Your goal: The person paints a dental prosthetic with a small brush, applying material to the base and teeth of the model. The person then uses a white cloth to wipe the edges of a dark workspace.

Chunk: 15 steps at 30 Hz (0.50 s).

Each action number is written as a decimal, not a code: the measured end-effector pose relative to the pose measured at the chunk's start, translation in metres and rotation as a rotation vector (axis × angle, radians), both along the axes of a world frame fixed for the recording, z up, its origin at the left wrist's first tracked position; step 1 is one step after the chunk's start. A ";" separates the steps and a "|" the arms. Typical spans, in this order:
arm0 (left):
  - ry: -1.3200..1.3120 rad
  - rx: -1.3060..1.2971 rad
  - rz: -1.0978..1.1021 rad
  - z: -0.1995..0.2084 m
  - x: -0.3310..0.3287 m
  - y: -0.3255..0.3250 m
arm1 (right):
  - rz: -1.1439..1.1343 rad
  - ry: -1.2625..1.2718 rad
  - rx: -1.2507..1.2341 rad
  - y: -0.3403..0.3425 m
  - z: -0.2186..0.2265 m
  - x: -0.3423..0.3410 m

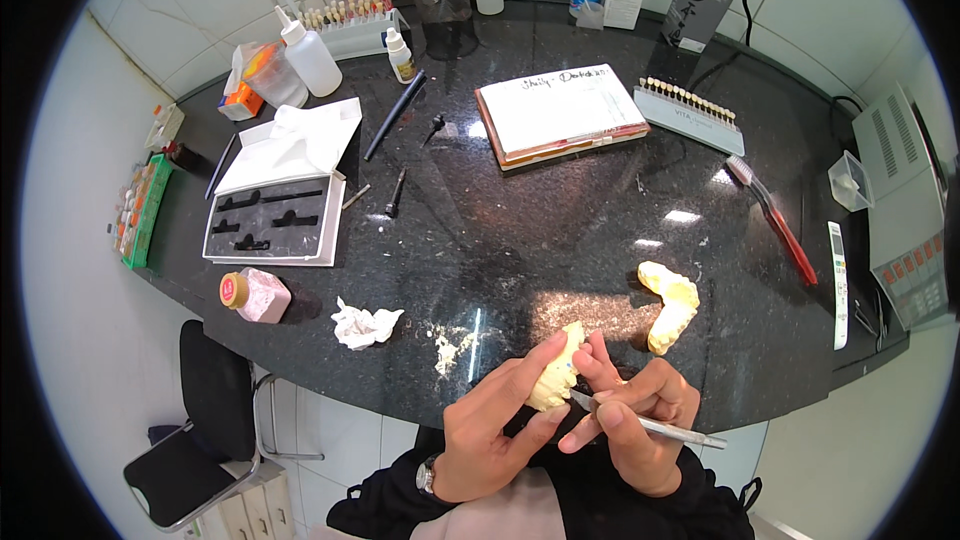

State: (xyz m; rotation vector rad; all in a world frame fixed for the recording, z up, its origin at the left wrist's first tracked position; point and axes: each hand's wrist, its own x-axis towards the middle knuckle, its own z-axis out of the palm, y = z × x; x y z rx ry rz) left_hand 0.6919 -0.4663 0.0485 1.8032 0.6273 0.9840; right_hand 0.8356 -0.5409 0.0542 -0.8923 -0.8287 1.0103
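Observation:
My left hand (498, 427) grips a pale yellow dental cast (556, 377) between thumb and fingers, over the table's near edge. In my right hand (640, 424) is a slim metal craft knife (685, 433), its handle pointing right. The blade (583, 400) meets or nearly meets the cast's lower right side; contact is hard to make out. Fingers of my right hand reach close to the cast as well. A second yellow cast, curved like a dental arch (670, 306), lies on the black table beyond my right hand.
Pale shavings (452, 348) and a crumpled tissue (366, 324) lie left of my hands. A pink powder jar (255, 296), an open tool case (275, 220), a notepad (565, 112), a tooth shade guide (690, 116) and a red toothbrush (775, 222) surround the work area.

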 end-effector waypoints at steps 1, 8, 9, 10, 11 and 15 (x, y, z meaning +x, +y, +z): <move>-0.001 -0.007 0.004 0.000 -0.001 -0.001 | 0.006 0.003 -0.003 0.000 0.000 -0.001; -0.041 0.011 0.030 -0.002 0.002 -0.002 | -0.062 0.091 0.003 0.003 -0.001 -0.005; -0.033 0.000 0.026 -0.001 0.001 -0.002 | -0.064 0.081 0.006 0.003 -0.001 -0.005; -0.024 -0.011 0.022 0.000 0.000 -0.002 | -0.066 0.071 0.009 0.002 -0.001 -0.004; -0.015 -0.022 0.019 0.001 0.000 -0.003 | -0.068 0.062 0.012 0.001 0.000 -0.003; -0.024 -0.021 0.020 -0.002 0.000 -0.003 | -0.144 -0.018 -0.060 0.002 0.008 -0.008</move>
